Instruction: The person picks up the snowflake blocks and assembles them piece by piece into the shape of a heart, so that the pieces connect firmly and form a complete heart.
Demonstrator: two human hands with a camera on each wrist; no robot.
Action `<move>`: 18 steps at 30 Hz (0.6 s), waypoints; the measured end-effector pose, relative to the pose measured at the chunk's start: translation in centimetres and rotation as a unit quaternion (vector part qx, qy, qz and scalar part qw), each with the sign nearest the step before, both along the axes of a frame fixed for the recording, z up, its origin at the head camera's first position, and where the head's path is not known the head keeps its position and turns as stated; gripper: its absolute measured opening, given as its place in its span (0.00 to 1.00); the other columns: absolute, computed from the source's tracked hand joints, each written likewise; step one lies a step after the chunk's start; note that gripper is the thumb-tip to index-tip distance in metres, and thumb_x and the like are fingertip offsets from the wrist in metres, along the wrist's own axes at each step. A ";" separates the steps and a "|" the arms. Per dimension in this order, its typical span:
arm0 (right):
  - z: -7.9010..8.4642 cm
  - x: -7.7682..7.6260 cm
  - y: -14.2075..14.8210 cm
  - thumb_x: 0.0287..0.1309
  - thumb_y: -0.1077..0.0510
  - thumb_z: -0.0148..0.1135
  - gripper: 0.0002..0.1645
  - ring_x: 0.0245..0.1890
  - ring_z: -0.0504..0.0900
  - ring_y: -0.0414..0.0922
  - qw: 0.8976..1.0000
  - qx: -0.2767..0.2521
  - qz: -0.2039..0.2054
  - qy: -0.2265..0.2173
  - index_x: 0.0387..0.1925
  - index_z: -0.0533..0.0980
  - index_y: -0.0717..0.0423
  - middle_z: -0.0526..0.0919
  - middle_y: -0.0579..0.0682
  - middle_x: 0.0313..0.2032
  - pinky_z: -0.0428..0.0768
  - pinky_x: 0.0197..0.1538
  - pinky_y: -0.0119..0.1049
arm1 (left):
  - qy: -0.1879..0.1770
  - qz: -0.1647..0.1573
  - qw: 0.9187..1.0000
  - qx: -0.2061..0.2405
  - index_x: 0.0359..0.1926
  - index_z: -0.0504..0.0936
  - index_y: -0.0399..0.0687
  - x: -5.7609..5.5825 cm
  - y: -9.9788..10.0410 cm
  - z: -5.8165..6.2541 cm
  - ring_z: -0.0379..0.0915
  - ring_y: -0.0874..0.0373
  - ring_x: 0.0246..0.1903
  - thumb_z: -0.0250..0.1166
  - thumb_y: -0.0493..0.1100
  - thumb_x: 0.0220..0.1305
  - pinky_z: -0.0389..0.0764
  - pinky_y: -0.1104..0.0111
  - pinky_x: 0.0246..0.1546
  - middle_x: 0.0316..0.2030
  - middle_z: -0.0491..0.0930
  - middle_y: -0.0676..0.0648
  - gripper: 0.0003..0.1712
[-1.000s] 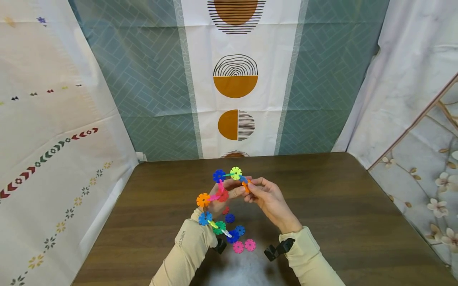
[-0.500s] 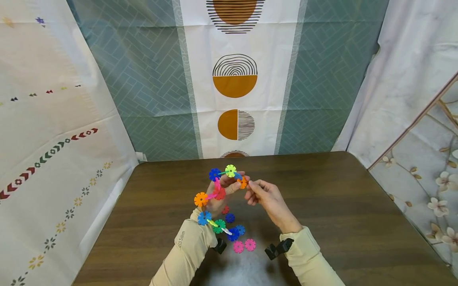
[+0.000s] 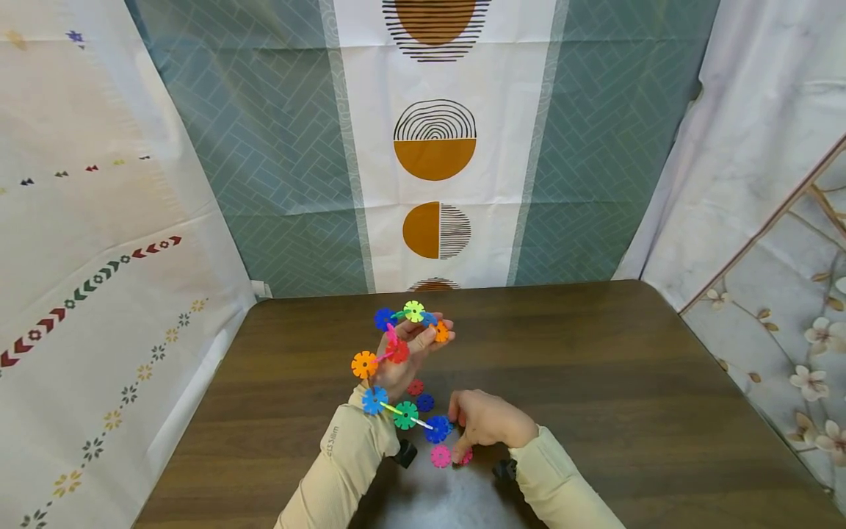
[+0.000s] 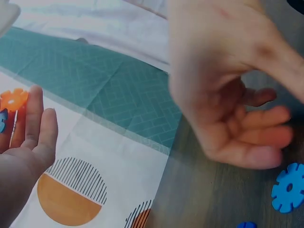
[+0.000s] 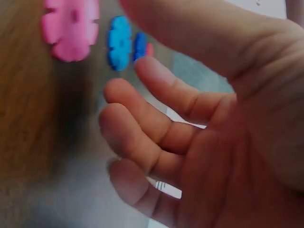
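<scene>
Gripping the snowflake chain (image 3: 396,353) in left fingers (image 3: 423,339); right fingers (image 3: 463,441) loosely curled, empty, over pink discs (image 3: 440,456)

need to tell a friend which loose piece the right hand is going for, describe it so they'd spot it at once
On the dark wooden table, look at the near edge between the two cream sleeves. The right hand hovers over loose flower discs there; the full pink disc lies beside its fingers, nearer the person than the blue discs.
</scene>
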State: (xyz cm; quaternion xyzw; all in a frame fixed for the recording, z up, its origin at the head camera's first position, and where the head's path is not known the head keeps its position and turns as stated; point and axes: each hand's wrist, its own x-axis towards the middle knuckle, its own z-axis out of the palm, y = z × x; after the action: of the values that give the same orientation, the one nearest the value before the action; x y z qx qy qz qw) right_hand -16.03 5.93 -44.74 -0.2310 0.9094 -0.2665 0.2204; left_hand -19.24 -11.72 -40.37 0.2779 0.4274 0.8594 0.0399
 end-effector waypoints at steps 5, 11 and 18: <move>-0.3 0.5 -0.3 0.32 0.50 0.83 0.24 0.25 0.71 0.39 0.997 0.070 -0.006 0.029 0.30 0.76 0.48 0.73 0.40 0.26 0.74 0.29 0.34 | -0.008 0.009 1.000 0.007 0.52 0.79 0.32 0.1 -0.1 -0.1 0.81 0.45 0.46 0.51 0.27 0.69 0.71 0.49 0.58 0.47 0.81 0.34 0.14; -0.6 0.4 0.2 0.35 0.48 0.82 0.22 0.23 0.71 0.39 0.997 0.059 -0.014 0.051 0.29 0.77 0.49 0.74 0.39 0.26 0.74 0.27 0.34 | -0.023 0.009 1.000 0.007 0.52 0.77 0.30 0.1 -0.2 0.0 0.82 0.44 0.46 0.53 0.28 0.69 0.69 0.47 0.59 0.48 0.79 0.31 0.14; -0.9 0.1 0.5 0.36 0.55 0.82 0.23 0.24 0.71 0.39 0.996 0.062 -0.018 0.064 0.31 0.75 0.51 0.75 0.42 0.28 0.74 0.28 0.34 | -0.032 0.013 0.999 -0.004 0.53 0.77 0.31 0.1 -0.3 0.2 0.82 0.46 0.45 0.52 0.30 0.71 0.70 0.49 0.60 0.47 0.81 0.36 0.13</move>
State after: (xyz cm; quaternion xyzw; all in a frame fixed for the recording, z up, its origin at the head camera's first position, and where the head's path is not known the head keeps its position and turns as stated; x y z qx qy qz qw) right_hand -15.94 6.48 -45.60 -0.2168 0.9404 -0.1987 0.1708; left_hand -19.10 -12.04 -40.14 0.2451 0.4328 0.8665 0.0437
